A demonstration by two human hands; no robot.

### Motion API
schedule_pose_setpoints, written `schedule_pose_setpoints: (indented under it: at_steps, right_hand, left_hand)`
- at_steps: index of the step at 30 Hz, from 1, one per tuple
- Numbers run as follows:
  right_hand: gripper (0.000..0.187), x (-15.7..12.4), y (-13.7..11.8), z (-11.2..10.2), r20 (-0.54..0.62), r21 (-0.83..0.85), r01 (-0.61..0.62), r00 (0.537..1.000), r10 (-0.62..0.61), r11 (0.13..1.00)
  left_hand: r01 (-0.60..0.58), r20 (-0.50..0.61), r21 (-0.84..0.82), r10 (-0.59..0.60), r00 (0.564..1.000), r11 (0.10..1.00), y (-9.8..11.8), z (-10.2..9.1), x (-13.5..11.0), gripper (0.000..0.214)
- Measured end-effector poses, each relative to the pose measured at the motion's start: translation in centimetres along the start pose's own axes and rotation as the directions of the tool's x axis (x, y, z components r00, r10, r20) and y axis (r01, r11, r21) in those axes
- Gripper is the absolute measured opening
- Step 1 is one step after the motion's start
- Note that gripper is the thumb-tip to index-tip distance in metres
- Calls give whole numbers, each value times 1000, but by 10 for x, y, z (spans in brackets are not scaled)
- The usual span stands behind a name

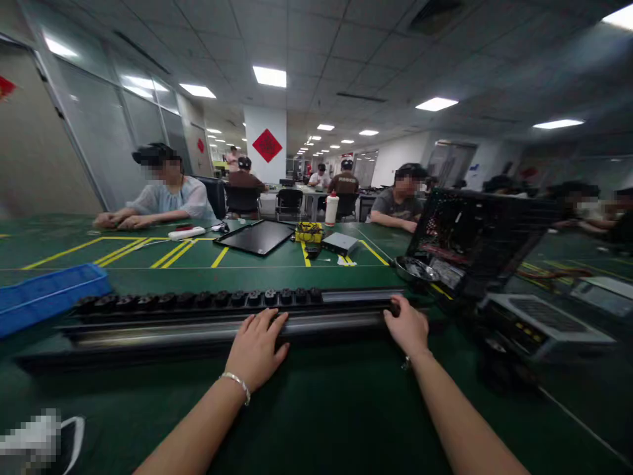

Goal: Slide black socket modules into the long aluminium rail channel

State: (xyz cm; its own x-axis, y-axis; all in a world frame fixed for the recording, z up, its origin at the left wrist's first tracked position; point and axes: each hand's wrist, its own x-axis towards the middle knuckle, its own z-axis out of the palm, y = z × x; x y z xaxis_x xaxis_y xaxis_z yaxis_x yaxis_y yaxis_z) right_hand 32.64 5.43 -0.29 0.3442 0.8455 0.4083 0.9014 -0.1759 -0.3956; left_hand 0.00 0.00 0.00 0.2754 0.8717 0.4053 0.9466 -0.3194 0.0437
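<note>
We rest our left hand [256, 349] palm down, its fingers loosely spread, the tips lying on a long, black, bar-shaped rail [326, 324] with a shiny grey face; these fingers grip nothing that we can see. Our right hand [409, 330] has thumb and fingers drawn together, pinching a small, dark, rounded piece [395, 308] near the rail's right end; we cannot tell whether that piece touches the rail. Just beyond our left fingertips runs a row of small, black, round-topped modules [237, 299], reaching well to their left and stopping between our two hands. The rail lies on the green table [341, 415] under our fingers. Well left of our left fingers sits a long, blue plastic bin [52, 293]; right of our right fingers stand a black metal computer case [499, 244] and, nearer us, a grey, box-shaped metal unit [548, 323].
</note>
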Motion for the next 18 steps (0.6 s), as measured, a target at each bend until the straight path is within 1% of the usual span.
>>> schedule_pose_setpoints:
  at_steps: [8, 14, 18]
  right_hand:
    - [30, 1, -3, -6, 23, -45, -19, 1000, 20, 999]
    - [34, 3, -2, -9, 63, -29, -74, 995, 76, 997]
    - [38, 3, 1, -11, 58, 25, -66, 996, 64, 998]
  left_hand:
    - [10, 1, -15, -10, 1000, 1000, 1, -1, 0, 51]
    - [17, 4, -31, -17, 1000, 999, 1, -1, 0, 51]
    - [22, 15, -42, -21, 1000, 999, 1, -1, 0, 51]
